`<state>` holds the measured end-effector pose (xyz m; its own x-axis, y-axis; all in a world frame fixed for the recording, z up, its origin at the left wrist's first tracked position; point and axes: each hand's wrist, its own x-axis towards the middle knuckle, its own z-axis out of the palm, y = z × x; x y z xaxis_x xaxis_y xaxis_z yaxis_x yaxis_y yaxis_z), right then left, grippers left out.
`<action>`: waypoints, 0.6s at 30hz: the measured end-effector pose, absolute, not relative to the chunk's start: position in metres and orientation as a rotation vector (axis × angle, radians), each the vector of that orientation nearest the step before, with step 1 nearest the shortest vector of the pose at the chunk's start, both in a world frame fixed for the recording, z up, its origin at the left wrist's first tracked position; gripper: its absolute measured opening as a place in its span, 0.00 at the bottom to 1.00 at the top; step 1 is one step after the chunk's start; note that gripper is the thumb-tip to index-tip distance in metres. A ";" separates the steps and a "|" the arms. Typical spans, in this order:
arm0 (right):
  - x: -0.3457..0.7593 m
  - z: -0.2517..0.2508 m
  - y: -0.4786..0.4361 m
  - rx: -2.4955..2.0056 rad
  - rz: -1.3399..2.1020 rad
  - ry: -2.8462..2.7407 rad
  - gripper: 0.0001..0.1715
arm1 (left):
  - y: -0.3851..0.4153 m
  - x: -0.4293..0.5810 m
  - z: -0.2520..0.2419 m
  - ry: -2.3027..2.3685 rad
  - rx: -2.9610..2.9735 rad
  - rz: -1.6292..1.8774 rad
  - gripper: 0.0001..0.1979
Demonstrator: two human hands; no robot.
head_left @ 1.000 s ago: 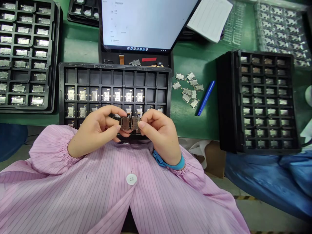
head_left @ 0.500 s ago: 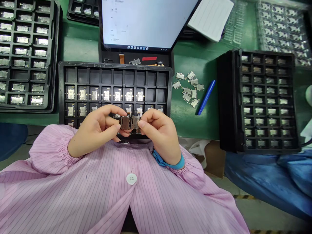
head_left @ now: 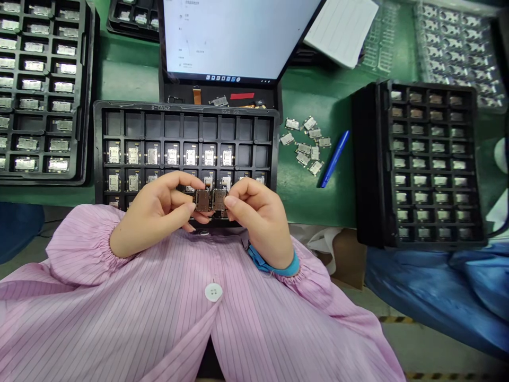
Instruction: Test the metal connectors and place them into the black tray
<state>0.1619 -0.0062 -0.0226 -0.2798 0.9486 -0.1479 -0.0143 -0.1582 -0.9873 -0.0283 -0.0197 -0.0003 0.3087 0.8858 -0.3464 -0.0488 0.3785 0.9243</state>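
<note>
My left hand (head_left: pixel 159 212) pinches a small metal card-slot part (head_left: pixel 202 200) between thumb and fingers, its plain brownish face turned up. Right beside it, my right hand (head_left: pixel 258 217) grips a second card-slot part (head_left: pixel 219 199) by its right edge. The two parts are side by side, nearly touching. Both hands are over the near portion of a black compartment tray (head_left: pixel 186 107), hiding some of its pockets. Several similar silver parts (head_left: pixel 172 157) lie in the tray's pockets, one to a pocket.
Several loose metal parts (head_left: pixel 304 148) and a blue pen (head_left: pixel 334 159) lie on the green table (head_left: pixel 318 207). Filled black trays stand at left (head_left: pixel 89 106) and right (head_left: pixel 371 164). A screen (head_left: pixel 238 37) and a paper pad (head_left: pixel 342 32) are at the back.
The whole view has shifted very slightly. Both hands keep the same hold on the two parts, with no clear movement relative to the tray.
</note>
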 end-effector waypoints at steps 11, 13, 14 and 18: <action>0.163 -0.021 -0.007 -1.133 1.517 -1.334 0.12 | -0.022 -0.031 -0.003 1.061 0.978 0.767 0.11; 0.163 -0.021 -0.008 -1.128 1.520 -1.337 0.13 | -0.022 -0.031 -0.003 1.056 0.982 0.769 0.11; 0.163 -0.021 -0.008 -1.129 1.523 -1.339 0.13 | -0.022 -0.031 -0.003 1.056 0.984 0.770 0.11; 0.164 -0.022 -0.008 -1.144 1.538 -1.335 0.15 | -0.022 -0.031 -0.003 1.065 0.985 0.776 0.11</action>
